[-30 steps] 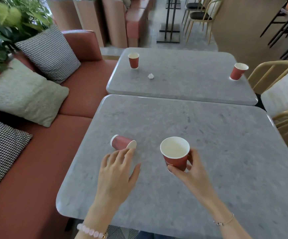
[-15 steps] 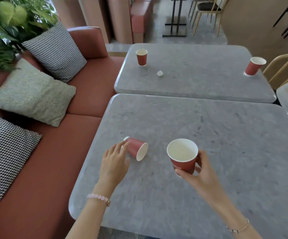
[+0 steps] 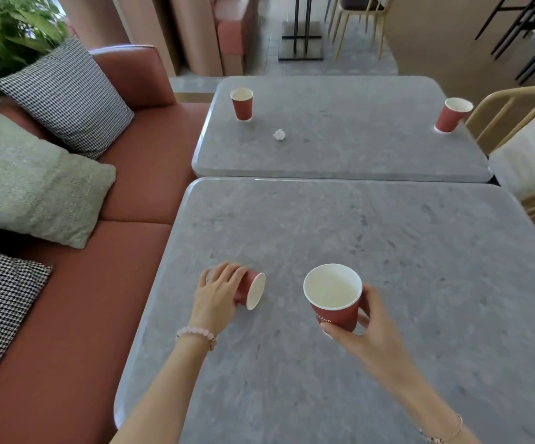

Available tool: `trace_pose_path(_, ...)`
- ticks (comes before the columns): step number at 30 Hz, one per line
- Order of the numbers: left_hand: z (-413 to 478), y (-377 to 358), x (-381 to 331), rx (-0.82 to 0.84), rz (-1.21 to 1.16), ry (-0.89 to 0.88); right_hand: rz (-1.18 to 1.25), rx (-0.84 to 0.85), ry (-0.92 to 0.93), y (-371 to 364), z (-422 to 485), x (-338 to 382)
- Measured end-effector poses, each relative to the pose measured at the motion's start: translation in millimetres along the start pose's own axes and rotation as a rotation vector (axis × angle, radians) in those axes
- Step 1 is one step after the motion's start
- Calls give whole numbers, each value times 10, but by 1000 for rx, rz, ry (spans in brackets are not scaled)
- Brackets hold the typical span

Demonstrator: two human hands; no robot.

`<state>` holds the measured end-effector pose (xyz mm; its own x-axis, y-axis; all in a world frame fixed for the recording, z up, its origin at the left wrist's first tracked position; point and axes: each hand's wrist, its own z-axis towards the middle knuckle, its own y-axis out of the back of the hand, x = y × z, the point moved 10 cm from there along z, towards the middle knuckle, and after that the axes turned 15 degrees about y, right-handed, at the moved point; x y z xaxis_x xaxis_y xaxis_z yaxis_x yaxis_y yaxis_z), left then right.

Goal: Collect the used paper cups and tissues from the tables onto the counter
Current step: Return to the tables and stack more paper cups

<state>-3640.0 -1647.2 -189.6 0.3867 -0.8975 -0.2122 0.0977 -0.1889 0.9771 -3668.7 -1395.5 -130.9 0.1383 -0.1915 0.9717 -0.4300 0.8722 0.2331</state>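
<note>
Tipped cup lies on the table at 9 o'clock from the upright cup your right hand holds. Your left hand curls round it: grip lightly mid-wall, lift, then nest it.

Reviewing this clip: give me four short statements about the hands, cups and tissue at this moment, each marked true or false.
1. The right hand holds an upright red paper cup with a white inside. True.
2. The left hand covers a second red paper cup that stands upright. False: this cup lies on its side on the near grey stone-patterned table, with the fingers curled over it.
3. The far grey table bears two upright red paper cups, one at its left and one at its right edge. True.
4. The crumpled white tissue lies on the near table. False: it lies on the far table, near the cup at the left.
</note>
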Motion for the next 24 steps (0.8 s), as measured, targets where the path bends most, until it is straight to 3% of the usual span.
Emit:
trace_pose_path(6,-36,203,24,-132,-84,65,10,-15,-16,23,5,-26)
trace_pose_path(11,-83,643,-131,-185,-442,149,17,-19,-22,73,-11,-52)
trace_pose_path(17,-198,1078,-562,2,-1131,292,-11,-39,-17,180,-45,-67)
trace_pose_path(24,-317,1217,-1205,192,-1443,239,-46,-40,44,260,-95,-40)
